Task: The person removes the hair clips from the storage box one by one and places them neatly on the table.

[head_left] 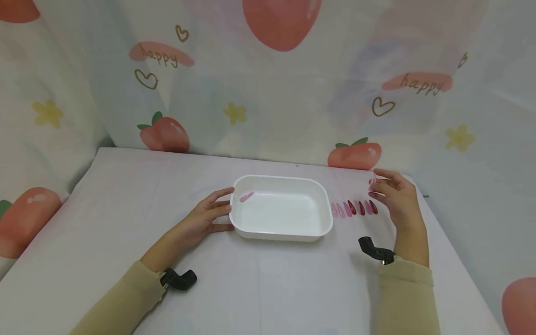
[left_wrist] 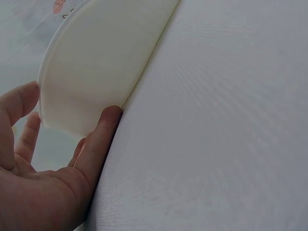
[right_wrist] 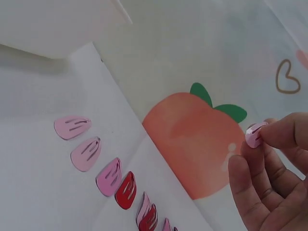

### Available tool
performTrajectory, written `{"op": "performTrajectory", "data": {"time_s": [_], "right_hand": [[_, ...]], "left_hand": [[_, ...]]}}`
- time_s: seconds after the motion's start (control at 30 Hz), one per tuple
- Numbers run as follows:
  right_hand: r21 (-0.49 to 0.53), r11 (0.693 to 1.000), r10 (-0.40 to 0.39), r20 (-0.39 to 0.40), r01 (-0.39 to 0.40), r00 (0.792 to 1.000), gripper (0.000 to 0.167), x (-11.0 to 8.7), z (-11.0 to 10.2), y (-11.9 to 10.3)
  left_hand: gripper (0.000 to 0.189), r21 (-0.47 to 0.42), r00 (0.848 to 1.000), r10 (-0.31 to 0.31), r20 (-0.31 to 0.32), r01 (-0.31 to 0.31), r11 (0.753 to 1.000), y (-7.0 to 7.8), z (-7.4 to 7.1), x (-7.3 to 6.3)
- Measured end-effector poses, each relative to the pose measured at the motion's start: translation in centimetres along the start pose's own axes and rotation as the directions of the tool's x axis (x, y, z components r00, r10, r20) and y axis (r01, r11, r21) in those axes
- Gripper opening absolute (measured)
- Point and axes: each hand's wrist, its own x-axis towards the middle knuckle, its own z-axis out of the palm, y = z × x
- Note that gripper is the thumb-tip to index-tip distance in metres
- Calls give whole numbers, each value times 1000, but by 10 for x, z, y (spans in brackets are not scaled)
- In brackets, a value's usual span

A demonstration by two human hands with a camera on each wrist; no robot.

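Observation:
A white plastic basin (head_left: pixel 289 211) stands on the table with one pink snap hair clip (head_left: pixel 247 197) lying inside at its left. My left hand (head_left: pixel 200 218) touches the basin's left end, fingers extended against rim and wall; its thumb (left_wrist: pixel 103 137) meets the wall low down by the tabletop. Between thumb and fingertips, my right hand (head_left: pixel 395 197) pinches a light pink hair clip (right_wrist: pixel 253 135), held up above the table and partly covered by the fingers. Several pink and red hair clips (head_left: pixel 353 207) lie in a row between the basin and that hand.
A white cloth covers the table (head_left: pixel 201 288), whose right edge runs just past my right hand. Behind it hangs a printed curtain (head_left: pixel 284 116) with peaches, hearts and flowers. Black wrist mounts (head_left: pixel 180 279) stick out from both sleeves.

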Motion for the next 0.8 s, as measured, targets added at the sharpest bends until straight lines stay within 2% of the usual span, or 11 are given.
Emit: {"op": "performTrajectory", "data": {"time_s": [0.13, 0.27, 0.37, 0.47, 0.6, 0.8], "right_hand": [[-22, 998, 53, -40, -54, 998, 43, 3, -7, 7], [3, 995, 101, -81, -101, 992, 43, 7, -13, 14], [-35, 990, 134, -116, -138, 984, 45, 11, -15, 20], [-143, 973, 162, -147, -183, 976, 47, 15, -16, 26], [-293, 924, 202, -177, -247, 963, 47, 17, -19, 36], [-384, 890, 200, -161, -248, 966, 47, 18, -25, 48]], "left_hand": [[57, -11, 1000, -3, -1, 3, 1000, -1, -2, 0], [57, -22, 1000, 4, 0, -4, 1000, -1, -3, 0], [55, -23, 1000, 7, -2, -7, 1000, 0, -2, -1], [55, -26, 1000, 5, -5, -5, 1000, 0, -2, -1], [55, -26, 1000, 2, 1, -2, 1000, 0, -2, -1], [55, -20, 1000, 2, 2, -2, 1000, -2, -1, 1]]}}
